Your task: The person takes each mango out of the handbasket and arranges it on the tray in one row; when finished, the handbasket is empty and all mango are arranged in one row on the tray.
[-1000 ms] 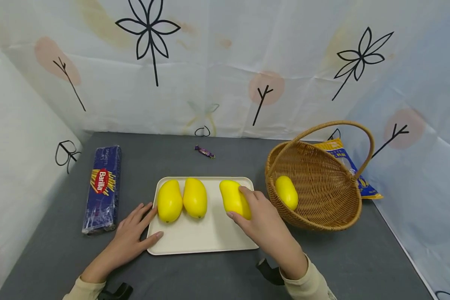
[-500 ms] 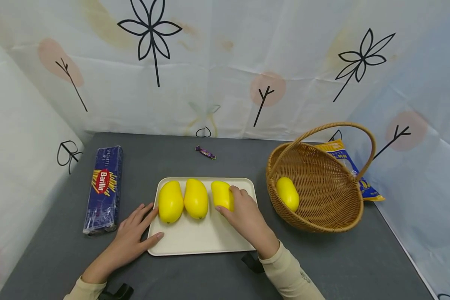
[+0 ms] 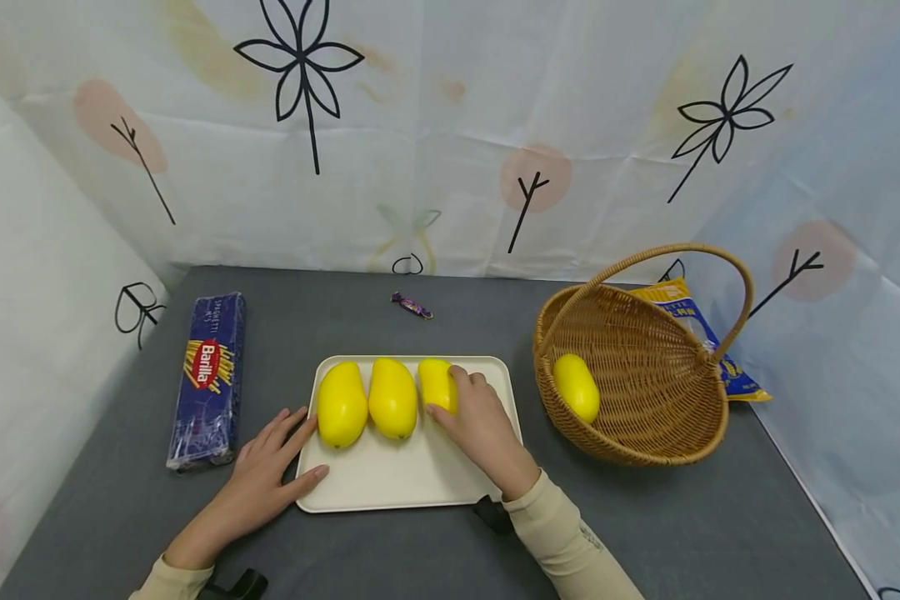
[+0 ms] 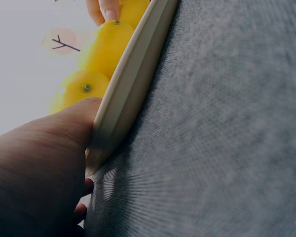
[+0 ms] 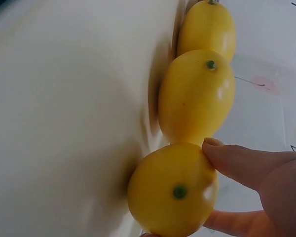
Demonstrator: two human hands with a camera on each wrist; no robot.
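Observation:
Three yellow mangoes stand in a row on the cream tray (image 3: 390,483): a left mango (image 3: 342,405), a middle mango (image 3: 392,400) and a right mango (image 3: 437,387). My right hand (image 3: 483,429) grips the right mango, thumb on its near side and fingers round its far side. The right wrist view has that mango (image 5: 172,192) low on the tray, close against the middle mango (image 5: 197,94). At the tray's left edge rests my left hand (image 3: 266,467), fingers spread and thumb over the rim (image 4: 123,89).
A wicker basket (image 3: 645,383) tilts towards me on the right, with one mango (image 3: 576,387) inside. Behind it lies a blue and yellow packet (image 3: 738,379). A blue Barilla spaghetti pack (image 3: 206,379) is at the left. A wrapped candy (image 3: 411,305) lies behind the tray.
My right hand has moved left with the right mango, bringing it from the tray's right side close to the middle mango. The left hand has stayed at the tray edge.

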